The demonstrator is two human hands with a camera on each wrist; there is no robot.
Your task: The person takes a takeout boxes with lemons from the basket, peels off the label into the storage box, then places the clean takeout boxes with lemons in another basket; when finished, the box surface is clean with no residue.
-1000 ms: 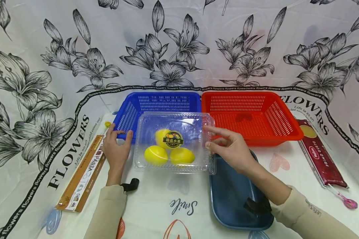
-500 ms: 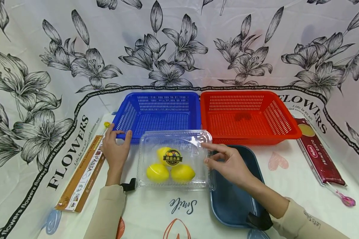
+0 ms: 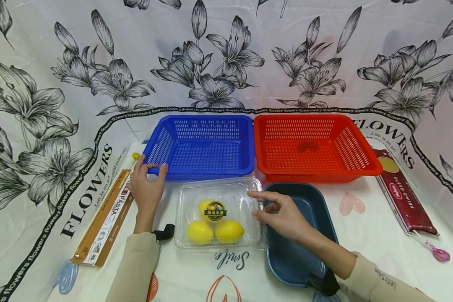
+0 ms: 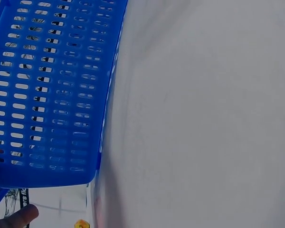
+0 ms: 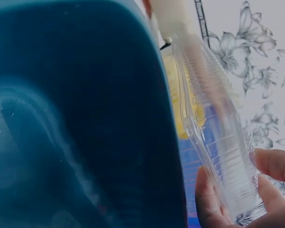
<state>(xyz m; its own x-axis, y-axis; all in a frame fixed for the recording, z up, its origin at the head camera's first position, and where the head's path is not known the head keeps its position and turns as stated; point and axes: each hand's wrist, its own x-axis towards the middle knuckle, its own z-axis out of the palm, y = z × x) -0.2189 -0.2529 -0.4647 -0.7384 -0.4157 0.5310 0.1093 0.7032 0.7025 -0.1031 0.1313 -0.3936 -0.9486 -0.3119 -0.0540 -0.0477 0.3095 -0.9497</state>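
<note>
Lemons (image 3: pixel 215 226), three of them, sit sealed in a clear clamshell box (image 3: pixel 219 212) on the bench (image 3: pixel 362 235), just in front of the blue basket (image 3: pixel 201 144) and touching the dark blue tray (image 3: pixel 298 235). From my head view, my right hand (image 3: pixel 281 214) pinches the box's right edge, and my left hand (image 3: pixel 147 188) rests with straight fingers on the blue basket's near left corner. A red basket (image 3: pixel 313 144) stands beside the blue one; pasta packets lie at either side. My left wrist view shows the blue basket's wall (image 4: pixel 52 90) and one fingertip (image 4: pixel 19 217). My right wrist view shows my fingers (image 5: pixel 275 164) and thumb clamped on the box's rim (image 5: pixel 218 142), beside the tray (image 5: pixel 76 123).
</note>
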